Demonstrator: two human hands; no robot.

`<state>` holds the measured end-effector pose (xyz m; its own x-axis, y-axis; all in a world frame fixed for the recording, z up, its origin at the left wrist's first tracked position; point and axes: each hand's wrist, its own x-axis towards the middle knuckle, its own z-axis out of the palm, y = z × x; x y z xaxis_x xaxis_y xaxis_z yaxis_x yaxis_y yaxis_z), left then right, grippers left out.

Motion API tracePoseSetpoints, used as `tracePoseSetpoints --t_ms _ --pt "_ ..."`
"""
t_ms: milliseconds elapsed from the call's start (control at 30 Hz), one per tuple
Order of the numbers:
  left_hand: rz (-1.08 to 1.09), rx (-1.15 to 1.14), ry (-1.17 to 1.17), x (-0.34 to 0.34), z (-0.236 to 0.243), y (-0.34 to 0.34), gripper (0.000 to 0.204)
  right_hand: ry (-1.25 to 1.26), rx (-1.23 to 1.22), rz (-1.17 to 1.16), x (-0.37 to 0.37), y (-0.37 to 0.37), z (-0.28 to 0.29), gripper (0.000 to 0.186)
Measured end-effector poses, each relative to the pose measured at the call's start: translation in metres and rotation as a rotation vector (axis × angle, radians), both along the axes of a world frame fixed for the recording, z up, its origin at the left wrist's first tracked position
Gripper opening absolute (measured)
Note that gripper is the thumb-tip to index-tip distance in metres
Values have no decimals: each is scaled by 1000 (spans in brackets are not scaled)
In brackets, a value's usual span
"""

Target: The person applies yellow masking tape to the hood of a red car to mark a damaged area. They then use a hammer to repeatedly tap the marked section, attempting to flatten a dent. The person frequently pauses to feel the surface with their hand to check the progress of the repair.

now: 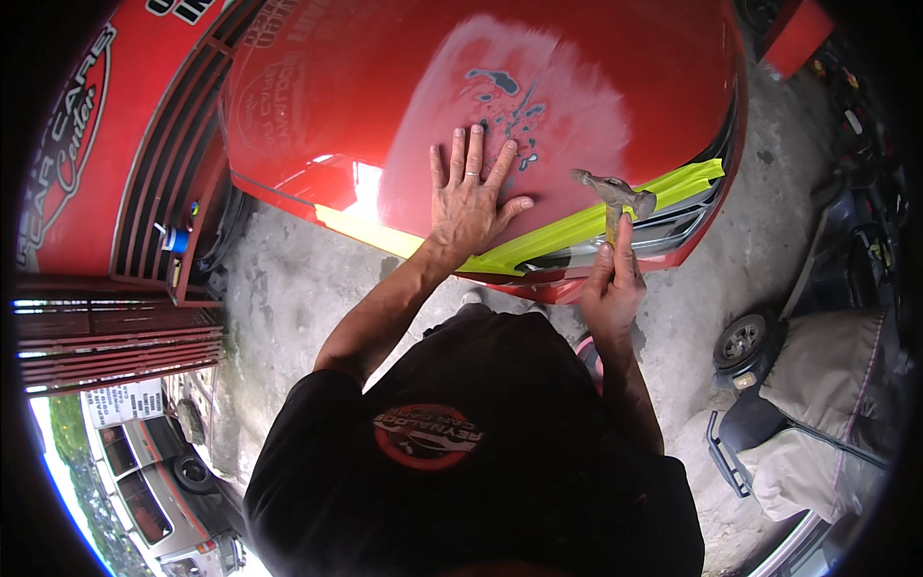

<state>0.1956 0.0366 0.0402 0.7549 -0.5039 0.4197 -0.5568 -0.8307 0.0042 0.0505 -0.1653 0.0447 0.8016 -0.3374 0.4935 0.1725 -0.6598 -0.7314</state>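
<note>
My left hand (468,204) lies flat with fingers spread on a red car hood (317,106). Under and around it is a dull, sanded patch (577,106) with several dark grey bare spots (495,80) just beyond my fingertips. My right hand (612,290) grips a small hammer (613,192) by its handle, index finger stretched along it. The hammer's metal head is over the hood's front right corner, near the headlight (663,229); whether it touches cannot be told. Yellow-green masking tape (577,219) runs along the hood's front edge and above the headlight.
A red slatted metal frame (173,144) stands at the left, with a blue roll (175,239) on it. To the right is a partly covered vehicle with a small wheel (742,340). A van (144,471) is parked at the lower left. Grey concrete floor (279,279) surrounds the car.
</note>
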Motion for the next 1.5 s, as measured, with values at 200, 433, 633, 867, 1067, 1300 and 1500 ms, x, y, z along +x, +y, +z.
tracePoseSetpoints --t_ms 200,433,633,867,1067,1300,1500 --pt "-146 213 140 -56 -37 38 105 -36 7 22 6 -3 -5 46" --pt "-258 286 -75 13 24 -36 109 -127 42 -2 13 -3 2 47" --pt "-273 177 -105 37 15 -51 109 -85 57 -46 5 0 10 47" --pt "-229 203 64 -29 -5 4 110 29 133 -12 5 -1 -7 46" --pt "-210 213 100 -51 -18 27 113 -102 -153 87 27 5 -6 50" --pt "-218 176 43 -29 -8 9 107 -61 -149 101 29 10 -9 50" --pt "-187 114 -25 1 4 -23 104 -9 -92 114 24 12 5 46"
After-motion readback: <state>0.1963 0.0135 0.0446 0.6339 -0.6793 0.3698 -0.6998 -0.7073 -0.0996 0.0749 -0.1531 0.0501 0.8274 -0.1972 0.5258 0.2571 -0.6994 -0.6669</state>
